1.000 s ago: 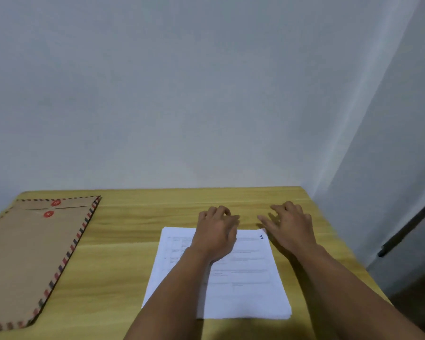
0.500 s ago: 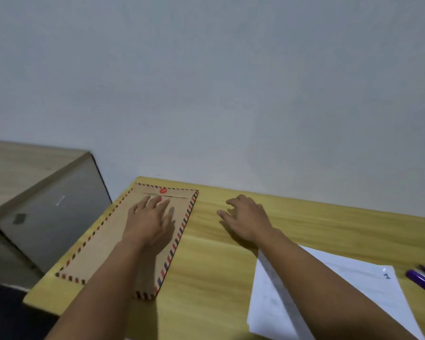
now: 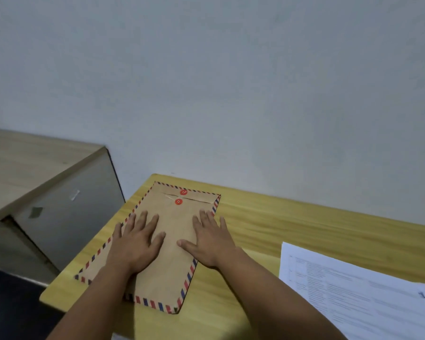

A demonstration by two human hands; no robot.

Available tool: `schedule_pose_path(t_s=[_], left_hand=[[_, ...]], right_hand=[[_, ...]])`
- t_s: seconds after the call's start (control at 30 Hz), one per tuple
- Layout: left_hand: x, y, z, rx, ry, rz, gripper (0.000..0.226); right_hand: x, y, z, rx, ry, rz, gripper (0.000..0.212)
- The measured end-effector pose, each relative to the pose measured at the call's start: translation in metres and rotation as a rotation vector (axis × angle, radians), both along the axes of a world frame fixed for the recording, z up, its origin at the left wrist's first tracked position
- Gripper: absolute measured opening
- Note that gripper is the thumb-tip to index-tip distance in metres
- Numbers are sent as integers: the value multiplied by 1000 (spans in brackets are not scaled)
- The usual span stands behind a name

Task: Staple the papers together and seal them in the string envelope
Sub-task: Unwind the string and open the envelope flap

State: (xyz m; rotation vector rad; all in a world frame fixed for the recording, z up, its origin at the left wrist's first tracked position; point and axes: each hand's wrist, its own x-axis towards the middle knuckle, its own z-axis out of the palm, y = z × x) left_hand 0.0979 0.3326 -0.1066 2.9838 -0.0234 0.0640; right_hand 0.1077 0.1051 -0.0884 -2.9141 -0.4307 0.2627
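Nearest the camera, at the lower right, the papers are lying flat on the wooden counter, printed in small lines too blurred to read, with what looks like a handwritten "1" near one corner. Well apart from them, toward the counter's left end, the string envelope is lying flat: brown kraft paper edged all round in red and blue stripes. Each grip is released, holding nothing: the left hand and the right hand are pressing palm-down on the envelope with straight, spread fingers. Farther off, past the fingertips, two red button discs are sitting on the closed flap. Beyond the counter's left edge a grey cabinet is standing against the pale wall.
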Motion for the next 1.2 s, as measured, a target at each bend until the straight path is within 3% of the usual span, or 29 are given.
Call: schedule_pose_path(t_s=[0.63,0.73,0.83,1.0,1.2], left_hand=[[-110,-95,9,5,40,-81,70],[-104,-92,22,93,65,-130,74],[-86,-84,36,144,-13,-147,70],[-36,-74,39,91,-68,-111,54],[13,-72,30,-13,-42,-204,57]], right_hand=[[-113,-75,27,-90,101,-108,95],[-107,-73,38,-72,67,-179,66],[-90,-63,48,110,-84,-263,37],[-47,-36,54,219,-156,-262,29],[3,-19,36,100,-80,-231,40]])
